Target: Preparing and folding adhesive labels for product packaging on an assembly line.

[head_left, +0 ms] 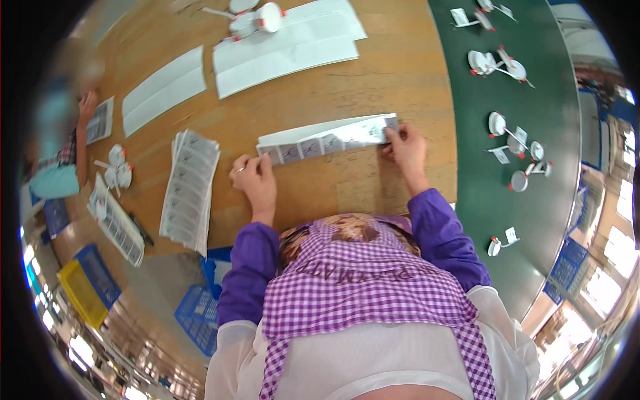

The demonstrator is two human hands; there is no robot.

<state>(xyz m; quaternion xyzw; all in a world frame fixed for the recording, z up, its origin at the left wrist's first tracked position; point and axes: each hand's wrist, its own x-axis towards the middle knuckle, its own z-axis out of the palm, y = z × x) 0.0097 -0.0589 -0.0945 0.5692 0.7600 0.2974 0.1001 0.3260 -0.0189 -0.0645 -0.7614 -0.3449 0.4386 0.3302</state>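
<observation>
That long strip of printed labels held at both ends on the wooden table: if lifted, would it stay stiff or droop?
The label strip would probably droop: it looks thin as paper, and the left hand and right hand hold opposite ends. It likely weighs very little, lying flat like the label stack nearby. On the smooth wooden table a push would probably slide or buckle it.

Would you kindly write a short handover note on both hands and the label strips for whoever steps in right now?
Left hand: fingertips pinch the left end of the long white strip of printed labels on the wooden table.
Right hand: grip pinches the strip's right end.
Strip lies flat across the table, between both hands.
Done: a fanned stack of printed label strips lies left of the left hand.
Left: blank white sheets lie farther away.
</observation>
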